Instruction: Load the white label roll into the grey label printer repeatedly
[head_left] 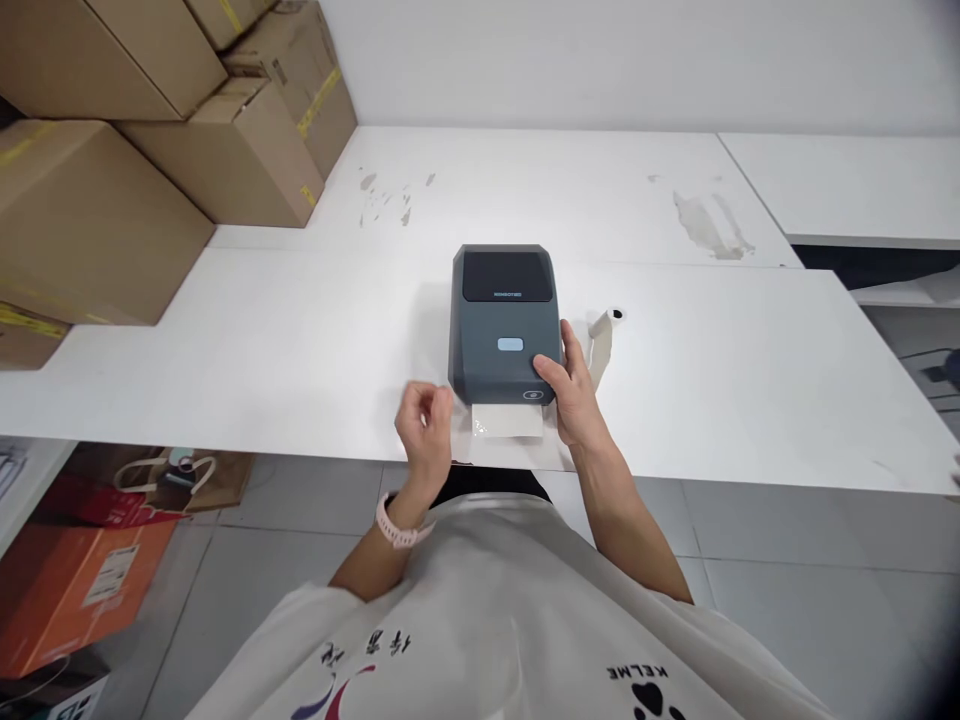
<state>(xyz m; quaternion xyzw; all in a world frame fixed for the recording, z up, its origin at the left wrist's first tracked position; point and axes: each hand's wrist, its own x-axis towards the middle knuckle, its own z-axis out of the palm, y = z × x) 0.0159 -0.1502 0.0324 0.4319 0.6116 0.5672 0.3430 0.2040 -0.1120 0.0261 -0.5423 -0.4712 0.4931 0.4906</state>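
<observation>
A dark grey-blue label printer (504, 330) with a black window in its lid and a light blue button stands on the white table. From its front slot a white strip of label paper (508, 421) sticks out towards me. My right hand (577, 395) grips the printer's right side, thumb on top near the front corner. By the front left corner, my left hand (424, 425) is closed, thumb and fingers curled together; whether anything is between them I cannot make out. Just right of the printer lies a small paper roll (609, 320), its loose end trailing towards me.
Cardboard boxes (247, 150) are stacked on the table's left side against the wall. The white table (720, 390) has worn patches, and its front edge is close to my body. An orange box (82, 580) and a paper bag (214, 480) sit below on the left.
</observation>
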